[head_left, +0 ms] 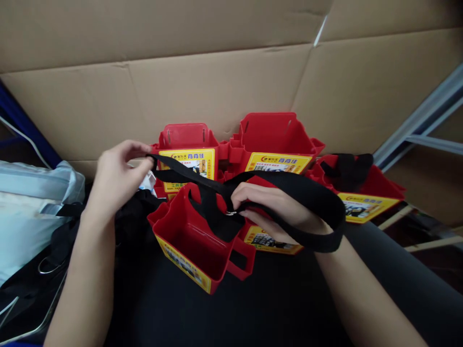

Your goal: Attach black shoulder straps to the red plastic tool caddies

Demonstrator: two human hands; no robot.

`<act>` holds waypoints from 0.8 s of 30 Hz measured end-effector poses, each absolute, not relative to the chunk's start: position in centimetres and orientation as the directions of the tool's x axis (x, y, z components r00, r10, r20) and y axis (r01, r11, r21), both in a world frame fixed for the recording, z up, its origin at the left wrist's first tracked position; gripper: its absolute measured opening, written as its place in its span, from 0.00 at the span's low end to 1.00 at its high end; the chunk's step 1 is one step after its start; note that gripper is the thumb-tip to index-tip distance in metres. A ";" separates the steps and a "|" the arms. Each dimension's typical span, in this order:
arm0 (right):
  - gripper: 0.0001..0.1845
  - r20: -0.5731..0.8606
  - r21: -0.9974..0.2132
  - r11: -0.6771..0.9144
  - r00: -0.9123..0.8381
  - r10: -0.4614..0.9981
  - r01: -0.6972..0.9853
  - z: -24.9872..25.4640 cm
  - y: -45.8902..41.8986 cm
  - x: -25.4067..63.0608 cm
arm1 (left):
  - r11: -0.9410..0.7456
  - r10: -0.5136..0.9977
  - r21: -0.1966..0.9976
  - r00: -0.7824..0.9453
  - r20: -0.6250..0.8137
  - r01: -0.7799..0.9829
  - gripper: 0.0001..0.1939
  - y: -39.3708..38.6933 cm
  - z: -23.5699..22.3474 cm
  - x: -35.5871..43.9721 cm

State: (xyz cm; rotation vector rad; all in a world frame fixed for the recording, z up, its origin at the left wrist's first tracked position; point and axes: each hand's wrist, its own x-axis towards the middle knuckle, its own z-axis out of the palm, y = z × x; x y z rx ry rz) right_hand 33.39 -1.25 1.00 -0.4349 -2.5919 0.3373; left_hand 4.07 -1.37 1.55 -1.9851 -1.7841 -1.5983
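Observation:
A long black strap stretches between my two hands. My left hand pinches one part of it at the left. My right hand grips it near a small metal buckle, and a wide loop of the strap curls around the right wrist. The strap joins a red plastic tool box in front of me, tilted, its mouth towards me and a yellow label on its front. A black webbing piece lies over the back edge of this box. The fingertips of my right hand partly hide the buckle.
Behind stand more red boxes with yellow labels, one at the left and a larger one. Another box with black webbing inside is at the right. Cardboard forms the back wall. Pale blue bags and black straps lie at left.

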 end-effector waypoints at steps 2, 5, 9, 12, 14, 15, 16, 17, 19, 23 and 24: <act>0.04 0.445 -0.297 0.925 -0.823 0.353 0.236 1.0 -1.3 33.2 | -0.485 0.729 0.385 0.120 0.674 0.785 0.23 -1.8 1.7 5.3; 0.04 0.471 -0.272 0.932 -0.812 0.346 0.239 1.1 -1.5 33.0 | -0.697 0.660 0.179 0.523 0.540 0.695 0.20 -1.9 1.3 7.8; 0.07 0.562 -0.255 0.907 -0.712 0.421 0.334 1.0 -1.8 32.9 | -0.726 0.621 0.189 0.512 0.593 0.661 0.09 -2.3 1.0 10.4; 0.13 0.604 -0.249 0.898 -0.666 0.438 0.363 1.0 -2.0 32.8 | -0.692 0.606 0.250 0.357 0.711 0.677 0.08 -3.9 1.3 11.9; 0.11 0.608 -0.255 0.892 -0.655 0.449 0.374 1.1 -2.2 32.7 | -0.695 0.651 0.263 0.429 0.626 0.669 0.13 -4.9 1.4 12.7; 0.10 0.611 -0.260 0.888 -0.648 0.455 0.378 1.0 -2.2 32.7 | -0.693 0.677 0.261 0.481 0.557 0.673 0.15 -5.2 1.4 13.0; 0.09 0.614 -0.265 0.883 -0.638 0.465 0.388 1.0 -2.2 32.7 | -0.688 0.698 0.253 0.526 0.486 0.680 0.14 -5.4 1.3 13.1; 0.09 0.620 -0.269 0.873 -0.621 0.479 0.406 1.0 -2.0 32.8 | -0.687 0.711 0.242 0.564 0.420 0.685 0.12 -5.5 1.3 13.2; 0.09 0.645 -0.269 0.850 -0.571 0.508 0.453 0.8 -1.7 33.0 | -0.707 0.706 0.233 0.643 0.298 0.668 0.12 -5.4 1.2 12.9; 0.08 0.660 -0.288 0.801 -0.497 0.563 0.525 0.7 -1.5 33.2 | -0.720 0.683 0.252 0.598 0.419 0.647 0.12 -5.4 1.1 12.8; 0.08 0.651 -0.300 0.789 -0.489 0.580 0.536 0.7 -1.7 33.0 | -0.716 0.675 0.242 0.559 0.482 0.655 0.12 -5.5 1.0 13.1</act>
